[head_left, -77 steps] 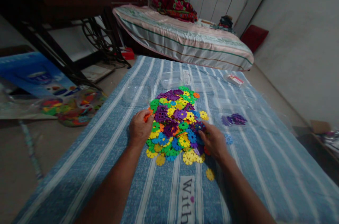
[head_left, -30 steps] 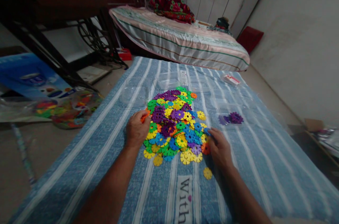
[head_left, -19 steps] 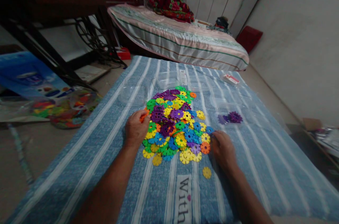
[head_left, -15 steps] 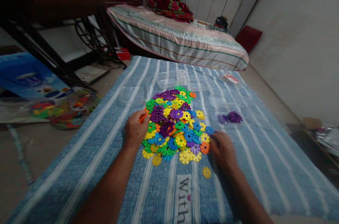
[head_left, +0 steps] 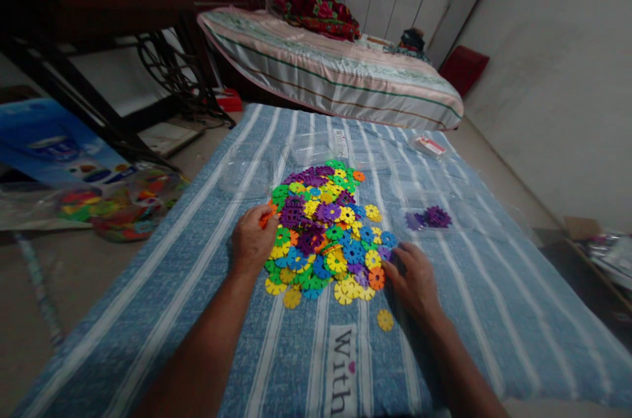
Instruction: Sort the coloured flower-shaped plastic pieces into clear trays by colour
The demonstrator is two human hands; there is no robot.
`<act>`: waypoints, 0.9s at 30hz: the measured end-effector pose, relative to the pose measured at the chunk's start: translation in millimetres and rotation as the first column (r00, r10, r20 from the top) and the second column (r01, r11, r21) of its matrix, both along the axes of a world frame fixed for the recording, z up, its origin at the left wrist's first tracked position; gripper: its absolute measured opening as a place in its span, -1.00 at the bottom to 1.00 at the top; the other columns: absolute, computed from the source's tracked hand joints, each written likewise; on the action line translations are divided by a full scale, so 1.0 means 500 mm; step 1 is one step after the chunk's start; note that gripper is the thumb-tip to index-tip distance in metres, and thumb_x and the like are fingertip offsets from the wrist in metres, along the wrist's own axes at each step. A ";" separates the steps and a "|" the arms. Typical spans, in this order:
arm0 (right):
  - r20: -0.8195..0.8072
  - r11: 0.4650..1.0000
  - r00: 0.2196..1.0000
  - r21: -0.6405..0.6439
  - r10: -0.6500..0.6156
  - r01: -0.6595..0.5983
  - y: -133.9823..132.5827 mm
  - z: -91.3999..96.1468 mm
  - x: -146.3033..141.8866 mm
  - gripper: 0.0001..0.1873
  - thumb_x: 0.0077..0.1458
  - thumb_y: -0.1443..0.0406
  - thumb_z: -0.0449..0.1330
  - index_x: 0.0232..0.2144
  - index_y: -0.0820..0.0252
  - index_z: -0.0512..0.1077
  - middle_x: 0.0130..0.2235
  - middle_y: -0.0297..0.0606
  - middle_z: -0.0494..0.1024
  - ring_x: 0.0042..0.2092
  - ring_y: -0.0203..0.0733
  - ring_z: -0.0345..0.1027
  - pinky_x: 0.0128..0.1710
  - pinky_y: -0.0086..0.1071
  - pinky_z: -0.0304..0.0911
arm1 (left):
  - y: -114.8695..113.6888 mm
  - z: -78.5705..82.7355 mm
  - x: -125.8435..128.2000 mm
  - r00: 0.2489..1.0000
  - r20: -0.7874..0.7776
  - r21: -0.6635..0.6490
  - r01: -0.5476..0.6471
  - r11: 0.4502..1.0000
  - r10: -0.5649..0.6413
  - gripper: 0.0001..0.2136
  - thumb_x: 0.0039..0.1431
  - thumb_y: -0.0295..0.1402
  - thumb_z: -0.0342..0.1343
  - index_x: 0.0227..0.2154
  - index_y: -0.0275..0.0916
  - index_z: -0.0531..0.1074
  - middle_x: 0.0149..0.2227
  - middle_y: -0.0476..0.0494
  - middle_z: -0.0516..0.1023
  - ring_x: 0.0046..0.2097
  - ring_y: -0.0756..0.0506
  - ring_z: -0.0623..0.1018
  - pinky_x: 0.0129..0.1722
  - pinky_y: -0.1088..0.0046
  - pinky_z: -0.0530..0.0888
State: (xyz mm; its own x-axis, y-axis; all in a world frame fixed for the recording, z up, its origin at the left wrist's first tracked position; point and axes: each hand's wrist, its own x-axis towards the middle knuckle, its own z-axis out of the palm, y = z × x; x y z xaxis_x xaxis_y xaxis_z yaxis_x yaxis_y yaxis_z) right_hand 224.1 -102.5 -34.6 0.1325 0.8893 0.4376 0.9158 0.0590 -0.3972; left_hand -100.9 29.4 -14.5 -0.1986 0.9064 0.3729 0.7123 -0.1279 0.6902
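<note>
A heap of coloured plastic snowflake discs lies on a blue striped cloth. My left hand rests at the heap's left edge, its fingers curled on an orange disc. My right hand is at the heap's right edge, fingers bent down onto the discs near a purple one; what it grips is hidden. A single yellow disc lies apart, near my right wrist. A small group of purple discs sits in a clear container to the right.
Clear plastic containers stand beyond the heap. A bag of coloured pieces and a blue box lie on the floor at left. A mattress is behind, a dark table at left, a wall at right.
My right hand pulled back from inside the heap to its right edge and then crept in again slightly. Discs near it shifted. My left hand stayed put on the orange disc.
</note>
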 end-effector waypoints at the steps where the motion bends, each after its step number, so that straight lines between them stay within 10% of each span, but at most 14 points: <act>1: -0.006 1.000 1.000 -0.006 0.005 -0.005 0.000 -0.001 0.000 -0.56 0.18 0.03 0.11 -0.15 0.25 0.54 -0.04 0.05 0.51 0.02 0.11 0.36 0.03 0.02 0.32 | 0.000 0.000 0.000 1.000 0.001 0.000 -0.002 1.000 0.002 -0.81 0.06 -0.25 0.04 -0.32 -0.18 0.49 -0.17 -0.15 0.61 -0.06 -0.17 0.56 0.06 0.29 0.45; 27: -0.402 0.984 0.915 -0.157 0.020 -0.090 0.001 0.095 0.015 -0.54 0.13 -0.07 0.14 -0.40 0.16 0.60 -0.37 -0.17 0.63 -0.34 -0.07 0.50 -0.31 -0.26 0.39 | 0.000 -0.001 0.000 1.000 0.002 -0.004 -0.005 1.000 0.005 -0.80 0.06 -0.24 0.05 -0.32 -0.19 0.49 -0.16 -0.17 0.61 -0.07 -0.18 0.55 0.07 0.26 0.45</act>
